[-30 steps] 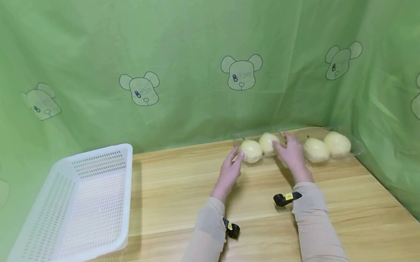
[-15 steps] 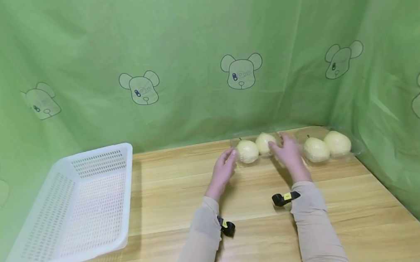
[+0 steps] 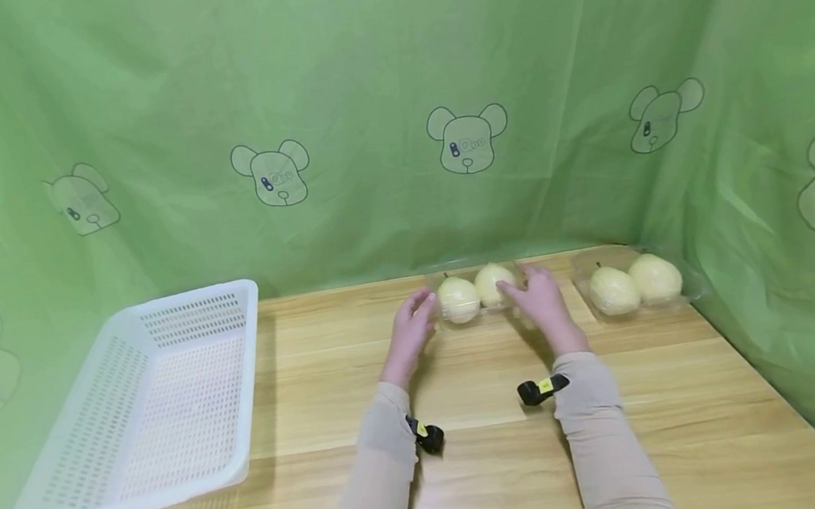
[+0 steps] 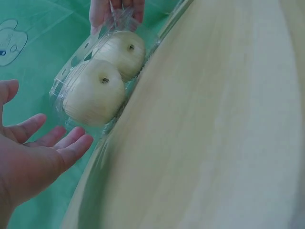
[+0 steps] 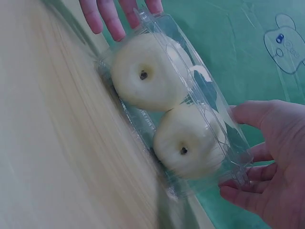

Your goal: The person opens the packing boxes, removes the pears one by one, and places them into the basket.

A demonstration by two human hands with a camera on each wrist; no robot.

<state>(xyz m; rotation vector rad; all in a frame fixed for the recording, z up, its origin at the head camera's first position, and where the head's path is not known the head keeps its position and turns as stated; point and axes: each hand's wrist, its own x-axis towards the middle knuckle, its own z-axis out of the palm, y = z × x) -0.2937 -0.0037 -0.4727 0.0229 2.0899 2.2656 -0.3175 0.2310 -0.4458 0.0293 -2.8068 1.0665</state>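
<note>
Two pale yellow pears (image 3: 458,299) sit side by side in a clear plastic clamshell box (image 5: 202,88) at the table's back edge. My right hand (image 3: 545,307) grips the box's right end; in the right wrist view its thumb lies along the lid side and its fingers bend at the end corner. At the opposite end is my left hand (image 3: 407,337), its fingers spread and fairly straight, as the left wrist view shows. Its fingertips (image 4: 81,143) are close to the plastic; whether they touch it is hard to tell.
A second clear box (image 3: 585,287) with two more pears (image 3: 654,278) stands at the back right. On the left is a large white perforated basket (image 3: 249,398). Green curtain (image 3: 374,209) closes off the back and sides of the wooden table (image 3: 500,481).
Both hands and the box between them have shifted left along the back edge, widening the gap to the second box. The basket and second box have stayed put.
</note>
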